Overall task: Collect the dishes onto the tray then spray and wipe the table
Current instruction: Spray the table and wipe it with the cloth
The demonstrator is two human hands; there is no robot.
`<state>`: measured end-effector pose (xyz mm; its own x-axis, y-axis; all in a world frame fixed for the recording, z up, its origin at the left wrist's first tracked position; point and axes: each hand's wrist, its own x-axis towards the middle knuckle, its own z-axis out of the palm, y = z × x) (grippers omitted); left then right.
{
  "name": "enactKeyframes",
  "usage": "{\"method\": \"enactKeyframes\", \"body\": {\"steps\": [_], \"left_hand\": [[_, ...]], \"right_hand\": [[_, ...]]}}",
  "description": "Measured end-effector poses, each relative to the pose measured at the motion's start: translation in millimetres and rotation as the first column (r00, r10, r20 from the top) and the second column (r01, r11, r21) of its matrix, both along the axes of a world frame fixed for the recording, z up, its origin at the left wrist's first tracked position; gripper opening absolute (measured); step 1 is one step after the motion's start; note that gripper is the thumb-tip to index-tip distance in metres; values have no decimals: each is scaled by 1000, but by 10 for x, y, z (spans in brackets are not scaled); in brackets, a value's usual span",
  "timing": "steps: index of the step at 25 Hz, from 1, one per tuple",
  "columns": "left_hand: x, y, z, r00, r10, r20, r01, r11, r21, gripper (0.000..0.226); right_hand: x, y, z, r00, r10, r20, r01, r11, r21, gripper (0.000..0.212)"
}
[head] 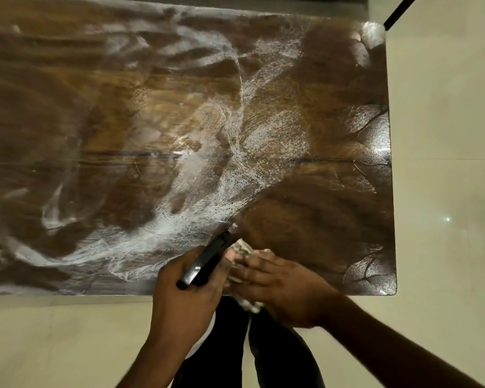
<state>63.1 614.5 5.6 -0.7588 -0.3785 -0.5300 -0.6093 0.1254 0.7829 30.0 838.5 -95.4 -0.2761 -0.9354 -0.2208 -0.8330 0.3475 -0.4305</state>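
Observation:
A dark wooden table fills the view, covered with white foamy spray streaks that run across its middle and front left. My left hand is shut on a black spray bottle head, its nozzle pointing up and right over the table's front edge. My right hand presses a crumpled pale cloth flat on the table close to the front edge, right beside the sprayer. The bottle's body is hidden below my left hand. No dishes or tray are in view.
Pale tiled floor lies to the right of the table and in front of it. A thin black bar crosses the top right corner. My dark trouser legs stand at the table's front edge.

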Motion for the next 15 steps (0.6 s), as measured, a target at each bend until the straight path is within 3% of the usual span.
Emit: {"method": "enactKeyframes", "body": {"steps": [1,2,3,4,5,7,8,9,10,11,12,13,14,15], "left_hand": [[-46,-28,12,1000,-3,9,3,1000,10,14],[-91,-48,28,1000,-3,18,2,999,38,10],[-131,-60,49,1000,-7,29,5,998,68,7],[-172,-69,66,999,-20,32,17,996,88,5],[-208,-72,87,999,-32,31,28,995,96,5],[-286,-46,112,999,-18,29,15,994,105,7],[-328,-31,97,999,3,32,-6,995,103,8],[-379,-19,85,999,21,38,-24,995,101,10],[-427,-7,79,999,33,39,-36,995,93,12],[-478,5,79,999,40,35,-43,996,78,13],[-537,14,70,999,44,28,-45,997,63,14],[-587,25,80,999,41,28,-43,997,58,13],[-631,41,103,999,37,31,-39,997,66,12],[-677,59,134,999,34,40,-37,996,82,11]], "right_hand": [[-199,212,0,1000,6,-15,-5,999,54,71],[-394,423,-11,994,-101,-35,103,990,95,76],[-587,618,-8,953,-297,-61,302,949,96,80],[-753,758,0,851,-518,-84,523,851,53,82],[-853,788,12,681,-729,-63,729,684,-24,79],[-891,426,-34,234,-972,0,967,233,-100,74],[-849,120,-40,80,-997,11,993,79,-88,75],[-759,-188,-46,56,-998,16,997,55,-56,77],[-635,-447,-32,177,-984,23,984,177,-23,79],[-501,-626,-14,406,-913,45,914,406,-5,79],[-410,-694,-5,671,-739,62,741,672,-16,76],[-406,-623,-21,876,-481,42,482,874,-53,72],[-532,-445,-45,974,-227,7,227,971,-77,68],[-729,-227,-52,997,-70,-29,68,996,-64,68]]}}
